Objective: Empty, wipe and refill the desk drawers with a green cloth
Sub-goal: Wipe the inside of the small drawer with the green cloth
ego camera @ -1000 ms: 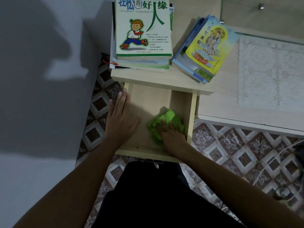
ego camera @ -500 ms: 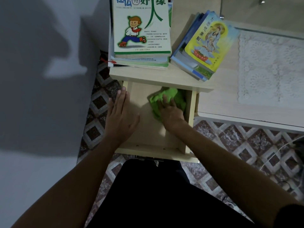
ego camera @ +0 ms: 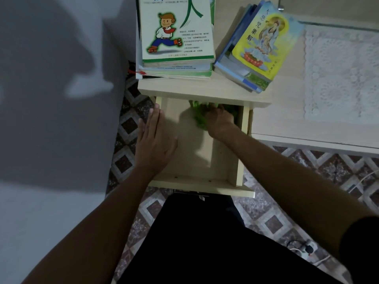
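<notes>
Wiping is under way: the drawer (ego camera: pixel 205 160) is pulled out and bare, my right hand (ego camera: pixel 220 121) pressing the bunched green cloth (ego camera: pixel 199 117) against its back, under the worktop (ego camera: pixel 205 89) edge. My left hand (ego camera: pixel 153 140) lies flat, fingers straight, on the drawer's left wall. Refilling remains, I judge; the books (ego camera: pixel 176 37) wait on the worktop behind the drawer, one yellow cover reading 大悲咒集解.

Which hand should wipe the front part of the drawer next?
Probably the right hand: it already presses the green cloth at the back of the open drawer and could pull it forward. The left hand lies flat on the drawer's left side, holding nothing.
</notes>
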